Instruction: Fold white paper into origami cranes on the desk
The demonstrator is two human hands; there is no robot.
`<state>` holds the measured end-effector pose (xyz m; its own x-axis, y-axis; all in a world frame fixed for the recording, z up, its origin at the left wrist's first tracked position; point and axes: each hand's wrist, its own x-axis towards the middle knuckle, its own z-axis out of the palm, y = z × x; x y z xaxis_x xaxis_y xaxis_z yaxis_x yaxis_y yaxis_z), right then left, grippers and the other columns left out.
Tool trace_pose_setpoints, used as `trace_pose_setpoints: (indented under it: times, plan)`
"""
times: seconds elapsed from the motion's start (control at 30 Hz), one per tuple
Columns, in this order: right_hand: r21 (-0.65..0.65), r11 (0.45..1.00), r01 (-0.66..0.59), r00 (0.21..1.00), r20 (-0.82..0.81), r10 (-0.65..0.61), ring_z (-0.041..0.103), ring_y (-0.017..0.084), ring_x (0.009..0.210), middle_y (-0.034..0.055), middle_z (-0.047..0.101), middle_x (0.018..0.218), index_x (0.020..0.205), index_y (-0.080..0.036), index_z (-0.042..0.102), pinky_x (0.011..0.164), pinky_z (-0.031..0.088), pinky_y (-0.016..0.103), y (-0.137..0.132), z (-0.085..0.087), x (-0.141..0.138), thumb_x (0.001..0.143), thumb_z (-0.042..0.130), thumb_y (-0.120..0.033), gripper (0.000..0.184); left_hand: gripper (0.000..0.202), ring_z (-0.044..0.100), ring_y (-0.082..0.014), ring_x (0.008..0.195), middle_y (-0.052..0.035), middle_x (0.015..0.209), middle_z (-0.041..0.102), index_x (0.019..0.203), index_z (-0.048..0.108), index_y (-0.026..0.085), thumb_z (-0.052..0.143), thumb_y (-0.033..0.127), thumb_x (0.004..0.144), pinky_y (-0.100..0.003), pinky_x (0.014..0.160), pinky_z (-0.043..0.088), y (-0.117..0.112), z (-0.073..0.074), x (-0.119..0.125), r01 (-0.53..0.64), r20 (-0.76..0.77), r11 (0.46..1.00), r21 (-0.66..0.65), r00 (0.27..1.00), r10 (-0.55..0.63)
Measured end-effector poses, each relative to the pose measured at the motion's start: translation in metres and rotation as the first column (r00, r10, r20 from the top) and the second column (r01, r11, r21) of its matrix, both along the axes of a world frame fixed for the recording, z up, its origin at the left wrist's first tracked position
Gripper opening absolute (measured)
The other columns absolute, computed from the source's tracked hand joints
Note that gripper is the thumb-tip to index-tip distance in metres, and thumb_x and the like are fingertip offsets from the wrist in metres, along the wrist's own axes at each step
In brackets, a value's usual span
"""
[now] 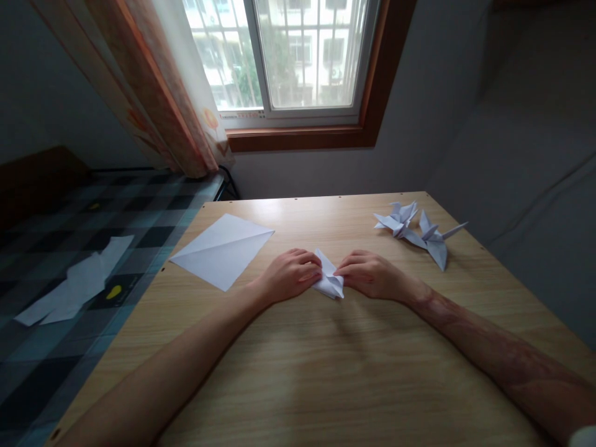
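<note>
Between my two hands is a small piece of folded white paper (330, 284), just above or on the wooden table (298, 372); I cannot tell which. The fingers of my left hand (294, 273) are closed on its left side. On its right edge my right hand (370, 274) pinches the paper between thumb and fingers. Pointed flaps show at the top and at the lower right of the paper. My fingertips hide part of its left side.
A creased square sheet of white paper (223, 251) lies at the table's far left. Folded paper cranes (433, 239) stand at the far right. Paper strips (79, 288) rest on the checked bed (28, 366) to the left. Beyond the table are a window (307, 56) and a curtain (158, 81).
</note>
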<state>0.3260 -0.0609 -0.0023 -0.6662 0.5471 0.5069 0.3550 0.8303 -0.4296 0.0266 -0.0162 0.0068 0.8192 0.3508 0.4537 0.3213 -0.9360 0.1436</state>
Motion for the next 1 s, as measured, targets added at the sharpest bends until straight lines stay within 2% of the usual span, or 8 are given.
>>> trace_pose_setpoints:
  times: [0.1, 0.23, 0.4, 0.53, 0.63, 0.77, 0.87, 1.0]
  plan:
    - [-0.049, 0.999, 0.017, 0.999, -0.042, -0.019, 0.077, 0.023, 0.094, 0.0080, 0.085, 0.105, 0.119, -0.026, 0.083, 0.087, 0.064, 0.038, 0.000, -0.001, -0.001, 0.108, 0.074, -0.028, 0.014, 0.023, 0.080, -0.0192, 0.096, -0.0068, 0.106, 0.085, 0.104, 0.078, 0.021, 0.058, 0.029, 0.112, -0.031, 0.087, 0.061, -0.001, 0.003, -0.004, 0.058, 0.027, 0.996, -0.062, 0.998, -0.056]
    - [-0.010, 1.000, 0.009, 0.998, -0.058, -0.010, 0.077, 0.021, 0.090, 0.0075, 0.086, 0.104, 0.117, -0.026, 0.085, 0.084, 0.063, 0.035, 0.002, -0.004, 0.000, 0.109, 0.073, -0.028, 0.014, 0.019, 0.083, -0.0201, 0.094, -0.0073, 0.111, 0.086, 0.109, 0.078, 0.022, 0.066, 0.034, 0.101, -0.030, 0.085, 0.065, -0.003, 0.005, -0.009, 0.152, 0.077, 0.985, -0.077, 0.986, -0.146]
    - [0.039, 0.999, 0.026, 0.999, -0.029, -0.025, 0.077, 0.021, 0.092, 0.0067, 0.086, 0.107, 0.119, -0.028, 0.086, 0.083, 0.062, 0.035, 0.002, -0.004, 0.000, 0.111, 0.071, -0.027, 0.017, 0.019, 0.085, -0.0211, 0.104, -0.0058, 0.122, 0.086, 0.113, 0.081, 0.023, 0.070, 0.037, 0.106, -0.029, 0.093, 0.067, -0.003, 0.003, -0.011, 0.177, 0.055, 0.983, 0.041, 0.982, -0.179]
    - [0.039, 0.998, 0.056, 0.998, -0.022, -0.055, 0.076, 0.022, 0.092, 0.0068, 0.086, 0.106, 0.120, -0.027, 0.086, 0.083, 0.061, 0.035, 0.001, -0.004, 0.001, 0.111, 0.070, -0.027, 0.018, 0.025, 0.082, -0.0228, 0.119, -0.0070, 0.130, 0.084, 0.130, 0.079, 0.022, 0.068, 0.029, 0.109, -0.034, 0.109, 0.064, 0.001, 0.004, -0.012, 0.218, 0.032, 0.976, 0.001, 0.975, -0.218]
    - [0.055, 0.994, 0.095, 0.995, -0.031, -0.093, 0.076, 0.021, 0.090, 0.0064, 0.085, 0.103, 0.119, -0.028, 0.086, 0.081, 0.061, 0.034, 0.000, -0.006, 0.000, 0.111, 0.071, -0.027, 0.018, 0.029, 0.080, -0.0232, 0.125, -0.0067, 0.136, 0.082, 0.136, 0.076, 0.023, 0.065, 0.025, 0.110, -0.039, 0.119, 0.059, 0.003, 0.005, -0.011, 0.222, 0.021, 0.974, -0.033, 0.975, -0.221]
    - [0.040, 0.990, 0.136, 0.989, -0.059, -0.134, 0.077, 0.020, 0.089, 0.0058, 0.084, 0.102, 0.119, -0.028, 0.086, 0.080, 0.060, 0.032, -0.001, -0.009, -0.002, 0.110, 0.073, -0.028, 0.016, 0.032, 0.076, -0.0256, 0.130, -0.0087, 0.140, 0.080, 0.141, 0.073, 0.021, 0.061, 0.024, 0.111, -0.044, 0.121, 0.056, 0.004, 0.005, -0.009, 0.192, -0.025, 0.981, -0.016, 0.981, -0.193]
    - [0.021, 0.988, 0.151, 0.987, -0.058, -0.150, 0.077, 0.020, 0.090, 0.0057, 0.083, 0.103, 0.119, -0.028, 0.086, 0.081, 0.060, 0.032, -0.002, -0.010, -0.004, 0.110, 0.072, -0.028, 0.017, 0.034, 0.074, -0.0278, 0.130, -0.0125, 0.140, 0.078, 0.143, 0.071, 0.019, 0.055, 0.023, 0.113, -0.047, 0.120, 0.056, 0.003, 0.004, -0.007, 0.166, -0.070, 0.986, 0.007, 0.984, -0.165]
    - [0.037, 0.987, 0.157, 0.986, -0.055, -0.155, 0.076, 0.020, 0.089, 0.0056, 0.082, 0.101, 0.116, -0.028, 0.086, 0.080, 0.060, 0.032, -0.002, -0.010, -0.005, 0.110, 0.072, -0.028, 0.015, 0.039, 0.071, -0.0288, 0.128, -0.0156, 0.140, 0.075, 0.149, 0.066, 0.018, 0.051, 0.028, 0.115, -0.045, 0.112, 0.059, 0.002, 0.005, -0.005, 0.116, -0.146, 0.993, -0.028, 0.982, -0.119]
